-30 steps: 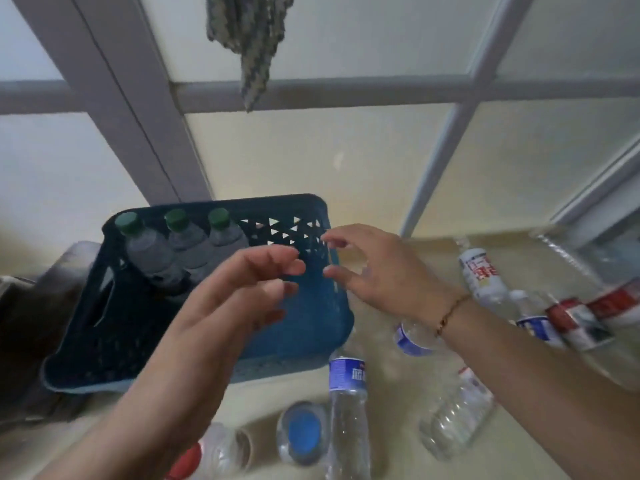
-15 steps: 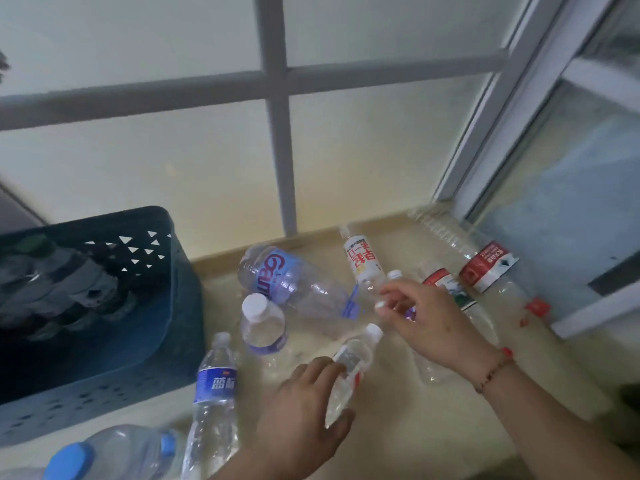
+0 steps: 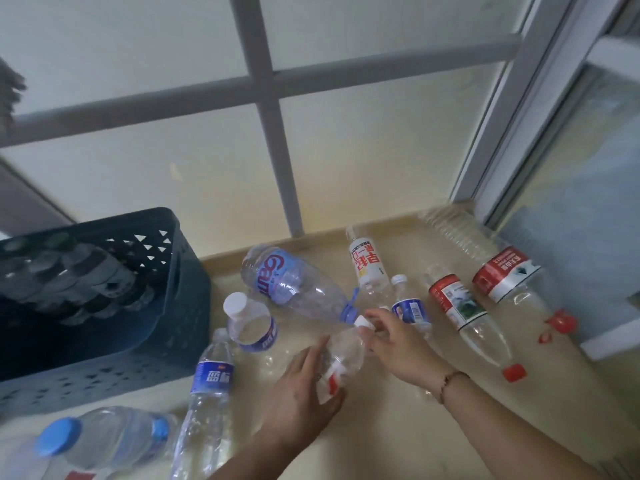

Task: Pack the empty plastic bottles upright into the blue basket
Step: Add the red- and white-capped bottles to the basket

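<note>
The left hand (image 3: 298, 393) grips a small clear bottle (image 3: 341, 362) around its body, fingers curled over the thin, crinkled plastic; this bottle has a white cap (image 3: 363, 322) and a red-and-white label. The right hand (image 3: 398, 344) is just beside the neck of the same bottle, its fingertips at the white cap, but I cannot tell if they really pinch it. A thin beaded bracelet (image 3: 450, 382) sits on the right wrist.

The blue basket (image 3: 166, 327) stands at the left on the smooth beige surface, with perforated plastic walls that show small triangular holes. Inside it, along the far side, several bottles with green caps (image 3: 69, 278) stand in a row; they are blurred.

Other empty bottles lie scattered on the surface. A large round transparent one with a blue label (image 3: 291, 285) lies on its side near the basket. A short bottle with a white lid (image 3: 251, 323) is just beside it. A slim bottle with a dark blue label (image 3: 211, 382) lies in front of the basket. A white-labelled bottle with red characters (image 3: 367, 265) lies near the wall, and a small one with a blue-and-white label (image 3: 410, 310) is partly behind the right hand. Two long bottles with red labels and red caps (image 3: 460, 313) (image 3: 512, 278) lie to the right. At the lower left a big bottle with a light blue cap (image 3: 104, 438) lies down.

Behind is a frosted window with grey bars (image 3: 273, 133).
</note>
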